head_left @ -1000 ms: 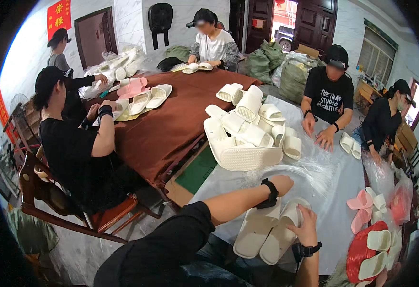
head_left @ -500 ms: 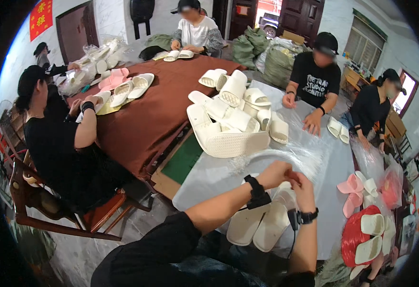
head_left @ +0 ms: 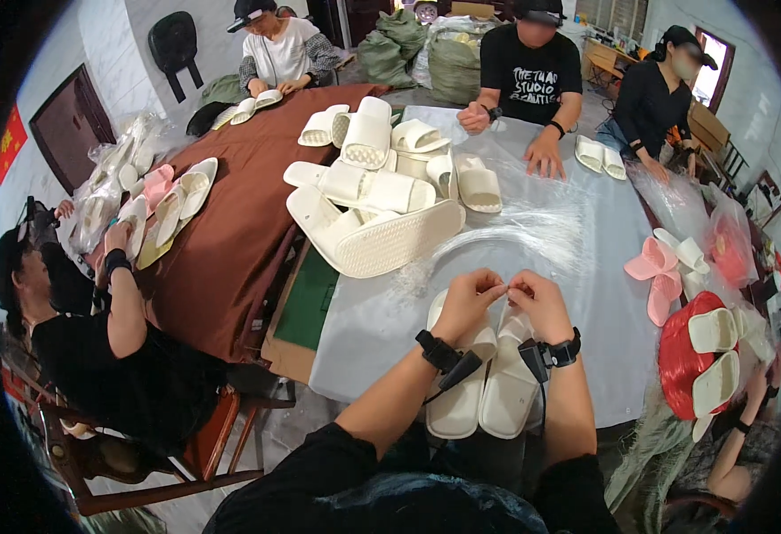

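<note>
Side by side above a pair of white slippers, my left hand (head_left: 469, 307) and my right hand (head_left: 540, 301) meet at the fingertips. Both are closed in a pinch; anything between the fingers is too small to make out. Beneath them, the left slipper (head_left: 455, 411) and the right slipper (head_left: 508, 392) lie soles down, toes away from me, at the near table edge, with their straps partly hidden by my hands. Just beyond my fingers lies a fanned bundle of clear plastic strands (head_left: 533, 233).
A heap of white slippers (head_left: 399, 240) covers the grey tabletop (head_left: 355, 320) ahead left. Pink slippers (head_left: 653, 271) and a red plastic bundle (head_left: 680, 356) with white slippers are at right. Other people work around the brown-covered table (head_left: 230, 258) and the grey one.
My hands have gone from overlapping to side by side, fingertips still together. The view has turned, so the heap and the other people appear shifted left.
</note>
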Demonstrator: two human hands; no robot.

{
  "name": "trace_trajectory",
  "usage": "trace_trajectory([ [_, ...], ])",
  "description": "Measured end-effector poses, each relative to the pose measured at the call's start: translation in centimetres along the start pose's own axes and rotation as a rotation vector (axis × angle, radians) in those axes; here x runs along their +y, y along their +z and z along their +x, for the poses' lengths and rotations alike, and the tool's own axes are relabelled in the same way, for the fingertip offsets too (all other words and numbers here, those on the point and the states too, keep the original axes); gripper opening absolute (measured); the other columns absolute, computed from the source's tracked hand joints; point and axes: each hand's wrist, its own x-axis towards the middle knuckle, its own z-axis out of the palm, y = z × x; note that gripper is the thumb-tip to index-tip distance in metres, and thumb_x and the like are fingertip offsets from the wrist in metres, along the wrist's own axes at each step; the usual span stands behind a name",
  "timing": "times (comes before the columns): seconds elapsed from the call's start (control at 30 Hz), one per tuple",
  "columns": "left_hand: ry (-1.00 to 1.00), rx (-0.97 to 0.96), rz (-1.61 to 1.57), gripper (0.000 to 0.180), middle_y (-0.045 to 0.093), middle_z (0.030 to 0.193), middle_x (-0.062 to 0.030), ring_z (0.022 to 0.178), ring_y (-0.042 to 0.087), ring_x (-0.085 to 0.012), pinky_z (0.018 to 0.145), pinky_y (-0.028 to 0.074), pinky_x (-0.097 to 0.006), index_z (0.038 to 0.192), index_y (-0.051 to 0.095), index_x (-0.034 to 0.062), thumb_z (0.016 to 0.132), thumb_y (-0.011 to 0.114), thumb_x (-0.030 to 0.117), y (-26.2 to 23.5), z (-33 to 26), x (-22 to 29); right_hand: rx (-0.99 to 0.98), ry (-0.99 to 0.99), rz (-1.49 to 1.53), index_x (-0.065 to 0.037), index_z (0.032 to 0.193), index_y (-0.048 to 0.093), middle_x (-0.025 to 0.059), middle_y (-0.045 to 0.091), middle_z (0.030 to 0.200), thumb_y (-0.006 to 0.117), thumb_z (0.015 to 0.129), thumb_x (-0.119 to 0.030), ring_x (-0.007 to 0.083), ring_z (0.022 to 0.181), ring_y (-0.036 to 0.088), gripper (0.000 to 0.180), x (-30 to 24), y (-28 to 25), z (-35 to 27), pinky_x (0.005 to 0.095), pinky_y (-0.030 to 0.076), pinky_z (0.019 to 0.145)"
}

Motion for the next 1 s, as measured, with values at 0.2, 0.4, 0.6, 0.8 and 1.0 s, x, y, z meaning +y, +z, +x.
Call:
trace_trajectory([
  [0.2, -0.03, 0.052, -0.007, 0.015, 0.064, 0.081, -0.002, 0.074, 0.056, -0.0082, 0.068, 0.045, -0.023, 0.092, 0.063, -0.0022, 0.089, 0.062, 0.012, 0.2, -1.0, 0.3, 0.113, -0.248, -0.164, -0.002, 0.089, 0.061, 0.0081, 0.061, 0.076, 0.064, 0.08, -0.003, 0.0158, 0.068, 0.057, 0.009, 0.0, 0.7, 0.2, 0.0284, 0.045, 0.064],
  [0.4, -0.055, 0.096, -0.141, 0.014, 0.064, 0.084, -0.0027, 0.077, 0.057, -0.0082, 0.071, 0.046, -0.023, 0.095, 0.064, -0.0014, 0.09, 0.062, 0.011, 0.5, -1.3, 0.5, 0.152, -0.08, 0.126, -0.002, 0.086, 0.06, 0.0027, 0.06, 0.075, 0.065, 0.081, -0.005, 0.0119, 0.063, 0.051, 0.008, 1.6, 1.0, -0.2, 0.0255, 0.042, 0.061],
  [0.6, -0.021, 0.095, -0.057, 0.014, 0.065, 0.085, -0.0012, 0.078, 0.058, -0.0072, 0.071, 0.047, -0.023, 0.096, 0.065, -0.0009, 0.088, 0.065, 0.011, -0.1, -1.2, 0.1, 0.1, -0.082, 0.104, -0.003, 0.088, 0.06, 0.0022, 0.059, 0.076, 0.065, 0.081, -0.004, 0.0102, 0.063, 0.05, 0.009, 1.9, 1.8, -0.1, 0.024, 0.041, 0.06],
  [0.8, 0.005, 0.109, -0.065, 0.013, 0.065, 0.084, -0.0008, 0.077, 0.058, -0.0068, 0.069, 0.047, -0.023, 0.095, 0.065, -0.001, 0.088, 0.065, 0.01, 0.1, -1.0, 0.0, 0.147, -0.121, 0.078, -0.002, 0.087, 0.059, 0.003, 0.058, 0.075, 0.065, 0.08, -0.003, 0.0103, 0.063, 0.05, 0.009, 1.7, 1.6, -0.2, 0.0244, 0.041, 0.059],
  [1.0, 0.087, 0.088, -0.014, 0.013, 0.065, 0.082, -0.0012, 0.073, 0.056, -0.0074, 0.067, 0.047, -0.023, 0.095, 0.065, 0.0009, 0.088, 0.065, 0.011, -0.4, -1.1, -0.3, 0.149, -0.12, 0.027, -0.002, 0.085, 0.058, 0.0005, 0.058, 0.074, 0.064, 0.08, -0.002, 0.0088, 0.062, 0.049, 0.008, 1.3, 2.2, -0.2, 0.0233, 0.041, 0.059],
])
